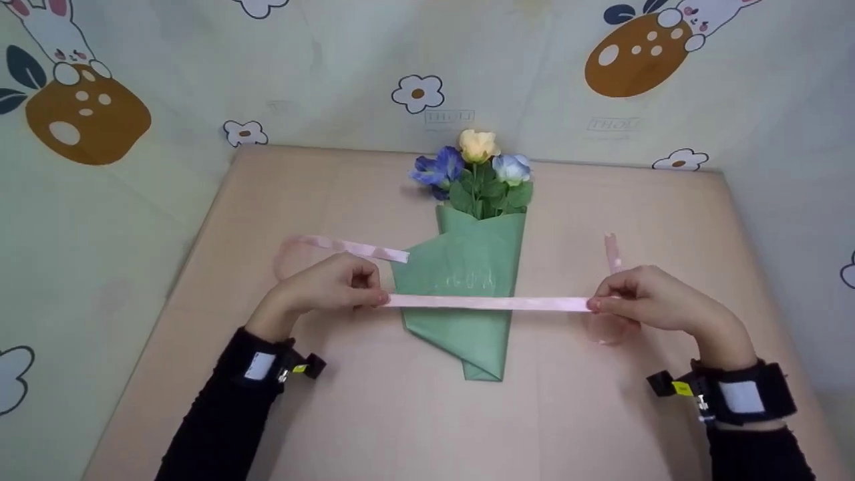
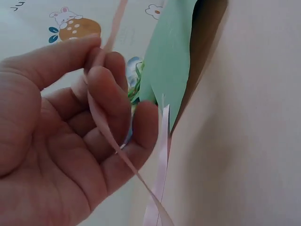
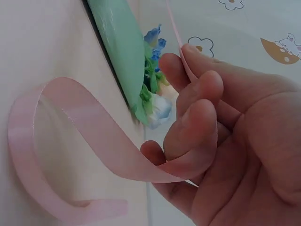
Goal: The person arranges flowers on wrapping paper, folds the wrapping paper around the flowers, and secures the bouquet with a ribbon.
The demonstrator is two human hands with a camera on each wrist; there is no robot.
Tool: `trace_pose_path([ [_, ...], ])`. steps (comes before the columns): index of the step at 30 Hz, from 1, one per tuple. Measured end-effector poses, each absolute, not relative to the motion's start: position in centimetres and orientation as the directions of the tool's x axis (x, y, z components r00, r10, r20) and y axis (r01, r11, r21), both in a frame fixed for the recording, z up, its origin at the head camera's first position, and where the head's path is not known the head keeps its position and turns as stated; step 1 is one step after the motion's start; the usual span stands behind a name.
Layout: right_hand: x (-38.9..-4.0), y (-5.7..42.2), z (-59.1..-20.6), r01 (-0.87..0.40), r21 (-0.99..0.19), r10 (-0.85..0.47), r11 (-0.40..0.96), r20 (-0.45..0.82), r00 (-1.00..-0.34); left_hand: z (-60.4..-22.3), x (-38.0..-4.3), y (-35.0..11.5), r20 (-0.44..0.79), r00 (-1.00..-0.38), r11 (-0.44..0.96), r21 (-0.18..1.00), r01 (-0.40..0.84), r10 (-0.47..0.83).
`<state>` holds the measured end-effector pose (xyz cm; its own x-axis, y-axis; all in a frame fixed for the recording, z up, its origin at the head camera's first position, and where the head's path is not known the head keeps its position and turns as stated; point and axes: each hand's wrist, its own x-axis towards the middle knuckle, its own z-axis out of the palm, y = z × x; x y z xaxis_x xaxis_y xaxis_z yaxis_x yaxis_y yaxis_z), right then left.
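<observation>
My L hand & R hand each pinch the pink ribbon, held straight betw. them over the lower half of the green wrap. Wrap lies approx. mid-desk, flowers nr far edge; ribbon's loose tails curl by each hand.

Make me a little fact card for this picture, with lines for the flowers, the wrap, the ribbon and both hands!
Colours: yellow flower, dark blue flower, pale blue flower
Wrap: green, round the stems, lying on the table
Ribbon: pink, stretched across above the wrap; whether it touches, I can't tell
Ribbon ends: loose, one past each hand
Left hand: pinches the ribbon
Right hand: pinches the ribbon too
Backdrop: pale, with printed bunnies
</observation>
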<state>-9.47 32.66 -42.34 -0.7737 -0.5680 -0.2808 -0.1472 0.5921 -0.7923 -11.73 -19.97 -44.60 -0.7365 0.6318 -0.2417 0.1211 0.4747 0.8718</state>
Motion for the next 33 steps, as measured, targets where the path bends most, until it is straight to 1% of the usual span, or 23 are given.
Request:
trace_pose_path([
  [5, -7.9, 34.1, -42.1, -0.094, -0.793, -0.617, 0.602, -0.388, -0.685, -45.2, -10.9, -20.5, -0.268, -0.762, 0.531, 0.839, 0.115, 0.589],
  [8, -7.0, 34.5, -42.2, -0.067, -0.782, -0.632, 0.620, -0.447, -0.633, -45.6, -10.4, -20.8, -0.228, -0.771, 0.548, 0.817, 0.182, 0.595],
  [11, -6.5, 34.6, -42.5, -0.042, -0.764, -0.619, 0.644, -0.488, -0.616, -45.9, -9.7, -21.4, -0.212, -0.757, 0.567, 0.787, 0.243, 0.618],
  [13, -6.2, 34.4, -42.6, -0.018, -0.734, -0.580, 0.679, -0.521, -0.626, -45.9, -9.3, -22.0, -0.225, -0.751, 0.583, 0.773, 0.250, 0.620],
  [15, -6.0, 34.2, -42.7, -0.031, -0.683, -0.531, 0.730, -0.538, -0.655, -45.8, -8.8, -22.5, -0.246, -0.754, 0.603, 0.762, 0.238, 0.609],
  [17, -5.8, 33.7, -42.8, -0.042, -0.604, -0.457, 0.796, -0.555, -0.695, -45.4, -8.4, -22.8, -0.269, -0.763, 0.634, 0.739, 0.227, 0.588],
  [19, -5.6, 33.2, -42.8, -0.057, -0.513, -0.383, 0.857, -0.558, -0.737, -44.9, -7.9, -22.8, -0.302, -0.775, 0.691, 0.687, 0.226, 0.554],
  [21, -5.5, 32.4, -42.8, -0.074, -0.434, -0.328, 0.898, -0.547, -0.770, -44.3, -7.4, -22.6, -0.328, -0.795, 0.759, 0.607, 0.236, 0.510],
  [23, -5.5, 31.5, -42.9, -0.088, -0.396, -0.302, 0.914, -0.518, -0.800, -43.9, -7.2, -21.8, -0.329, -0.815, 0.805, 0.534, 0.257, 0.478],
  [26, -5.6, 29.8, -43.4, -0.192, -0.416, -0.370, 0.889, -0.404, -0.837, -43.9, -7.3, -20.4, -0.269, -0.829, 0.806, 0.501, 0.314, 0.490],
  [28, -5.7, 28.6, -43.9, -0.288, -0.442, -0.448, 0.850, -0.316, -0.837, -44.4, -7.4, -19.4, -0.217, -0.822, 0.781, 0.505, 0.367, 0.527],
  [30, -5.8, 27.6, -44.6, -0.380, -0.459, -0.523, 0.803, -0.237, -0.819, -45.0, -7.4, -18.6, -0.192, -0.807, 0.761, 0.506, 0.407, 0.559],
  [33, -5.9, 26.5, -45.5, -0.439, -0.486, -0.580, 0.756, -0.186, -0.793, -45.8, -7.1, -17.6, -0.209, -0.784, 0.758, 0.485, 0.435, 0.584],
])
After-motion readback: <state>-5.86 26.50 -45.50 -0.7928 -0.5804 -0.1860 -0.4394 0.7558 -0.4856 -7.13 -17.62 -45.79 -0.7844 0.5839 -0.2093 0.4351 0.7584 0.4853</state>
